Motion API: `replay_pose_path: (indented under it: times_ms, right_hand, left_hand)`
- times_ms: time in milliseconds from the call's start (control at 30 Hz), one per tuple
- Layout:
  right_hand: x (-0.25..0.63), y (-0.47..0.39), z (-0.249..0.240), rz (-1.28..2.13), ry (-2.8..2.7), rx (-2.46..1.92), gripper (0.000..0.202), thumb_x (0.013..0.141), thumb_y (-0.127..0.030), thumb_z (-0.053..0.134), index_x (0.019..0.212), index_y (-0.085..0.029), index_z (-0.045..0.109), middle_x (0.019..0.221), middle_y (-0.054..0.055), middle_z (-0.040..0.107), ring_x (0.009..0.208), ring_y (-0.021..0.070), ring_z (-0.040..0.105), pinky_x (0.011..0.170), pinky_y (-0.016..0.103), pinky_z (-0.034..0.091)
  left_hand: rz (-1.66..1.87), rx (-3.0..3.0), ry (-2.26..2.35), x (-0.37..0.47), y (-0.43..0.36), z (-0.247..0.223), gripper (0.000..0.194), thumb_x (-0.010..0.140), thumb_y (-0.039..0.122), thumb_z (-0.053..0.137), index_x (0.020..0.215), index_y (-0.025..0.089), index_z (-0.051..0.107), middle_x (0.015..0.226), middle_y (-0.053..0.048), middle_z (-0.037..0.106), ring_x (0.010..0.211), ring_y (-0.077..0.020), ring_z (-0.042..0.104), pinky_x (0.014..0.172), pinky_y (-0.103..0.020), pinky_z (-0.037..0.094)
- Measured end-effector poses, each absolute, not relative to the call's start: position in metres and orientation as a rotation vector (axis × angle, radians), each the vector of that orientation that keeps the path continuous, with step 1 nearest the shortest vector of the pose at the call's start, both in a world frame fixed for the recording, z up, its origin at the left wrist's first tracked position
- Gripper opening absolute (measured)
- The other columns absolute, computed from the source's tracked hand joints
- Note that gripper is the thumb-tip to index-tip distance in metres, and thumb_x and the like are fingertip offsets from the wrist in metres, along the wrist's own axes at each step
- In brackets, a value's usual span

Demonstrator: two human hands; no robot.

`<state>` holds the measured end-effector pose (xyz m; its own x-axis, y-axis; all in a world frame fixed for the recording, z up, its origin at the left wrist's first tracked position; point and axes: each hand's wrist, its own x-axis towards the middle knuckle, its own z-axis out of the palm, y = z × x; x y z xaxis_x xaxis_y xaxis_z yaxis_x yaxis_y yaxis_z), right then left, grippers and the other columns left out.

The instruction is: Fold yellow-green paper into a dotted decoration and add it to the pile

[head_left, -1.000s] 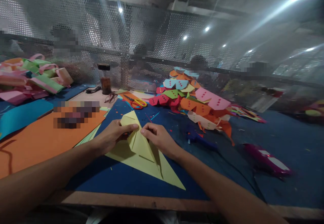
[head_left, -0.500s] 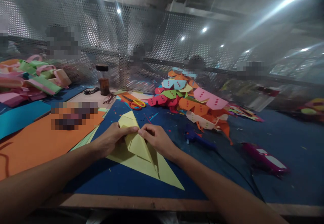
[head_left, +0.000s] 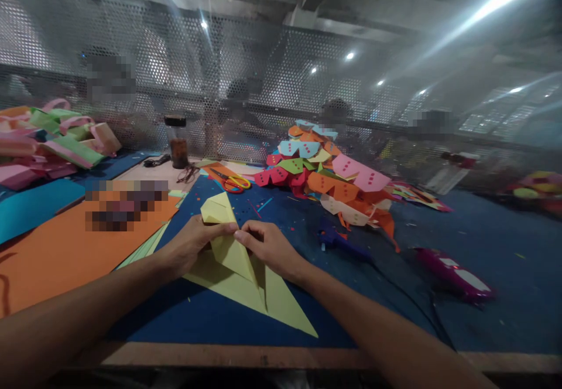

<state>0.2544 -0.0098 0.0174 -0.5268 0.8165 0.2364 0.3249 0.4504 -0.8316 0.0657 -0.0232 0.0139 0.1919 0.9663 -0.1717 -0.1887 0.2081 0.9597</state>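
Note:
A folded piece of yellow paper [head_left: 235,254] stands raised in front of me, its lower edges spread out over the blue table. My left hand [head_left: 193,242] grips its left side, thumb laid across the front near a fold. On the other side my right hand [head_left: 267,245] pinches the folded edge between thumb and fingers. Both thumb tips nearly meet at the crease. Some of the fingers are hidden behind the paper. Scissors [head_left: 237,185] with red and yellow handles lie just beyond my hands.
Orange sheets [head_left: 57,266] lie at left, below a pile of paper boxes [head_left: 65,137]. A jar [head_left: 178,143] stands behind. Folded paper shapes [head_left: 325,172] are heaped beyond my right hand. A blue glue gun [head_left: 342,242] and its cord lie right, near a magenta device [head_left: 454,275].
The view has shifted slightly. Both hands keep their hold on the yellow paper, with the thumbs at about the same place on the crease.

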Motion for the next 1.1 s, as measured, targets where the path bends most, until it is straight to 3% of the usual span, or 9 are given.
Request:
replay_pose_path:
  times_ms: [200,500,633,700,867,1100]
  right_hand:
    - [0.254,-0.009,0.015,1.035,-2.075,-0.987,0.036,0.092,-0.051,0.057,0.076,-0.018,0.061,0.066,-0.003,0.053,0.062,0.0123,0.047,0.058,0.025,0.031]
    - [0.255,-0.010,0.015,1.005,-2.074,-0.947,0.036,0.097,-0.047,0.054,0.074,-0.019,0.057,0.065,-0.004,0.053,0.061,0.0110,0.047,0.058,0.025,0.035]
    - [0.256,-0.010,0.015,0.839,-2.028,-0.875,0.011,0.097,-0.027,0.055,0.101,-0.019,0.062,0.083,-0.001,0.064,0.075,0.0135,0.060,0.070,0.027,0.046]
    - [0.258,-0.009,0.014,0.718,-2.049,-0.807,0.018,0.094,-0.019,0.056,0.111,-0.021,0.062,0.093,0.002,0.067,0.083,0.0144,0.062,0.076,0.028,0.049]
    - [0.261,-0.008,0.012,0.469,-2.168,-0.579,0.018,0.093,-0.010,0.056,0.103,-0.022,0.066,0.101,0.004,0.067,0.090,0.0156,0.063,0.084,0.031,0.052]
    - [0.262,-0.010,0.015,0.223,-2.248,-0.575,0.013,0.096,-0.010,0.059,0.098,-0.022,0.065,0.097,0.005,0.068,0.092,0.0168,0.064,0.083,0.030,0.050]
  left_hand:
    - [1.136,0.996,0.991,0.061,-0.019,0.014,0.034,0.058,0.031,0.092,0.080,0.017,0.071,0.071,-0.001,0.073,0.060,-0.0174,0.066,0.059,-0.026,0.052]
    - [1.036,0.992,1.001,0.060,-0.017,0.012,0.036,0.060,0.039,0.093,0.076,0.013,0.074,0.071,-0.008,0.076,0.059,-0.0175,0.068,0.056,-0.024,0.051]
    - [1.079,0.932,1.049,0.058,-0.016,0.021,0.038,0.058,0.043,0.094,0.073,0.015,0.073,0.070,-0.006,0.075,0.058,-0.0179,0.067,0.055,-0.025,0.051]
    - [1.090,0.912,1.062,0.056,-0.015,0.025,0.036,0.060,0.043,0.093,0.073,0.016,0.074,0.070,-0.005,0.075,0.059,-0.0175,0.067,0.056,-0.025,0.050]
    - [1.078,0.923,1.073,0.053,-0.012,0.023,0.029,0.063,0.040,0.091,0.070,0.018,0.072,0.068,-0.003,0.072,0.058,-0.0156,0.064,0.056,-0.024,0.047]
    - [1.014,0.971,1.037,0.054,-0.012,0.019,0.042,0.057,0.038,0.095,0.082,0.018,0.069,0.073,-0.001,0.072,0.060,-0.0152,0.066,0.058,-0.025,0.051]
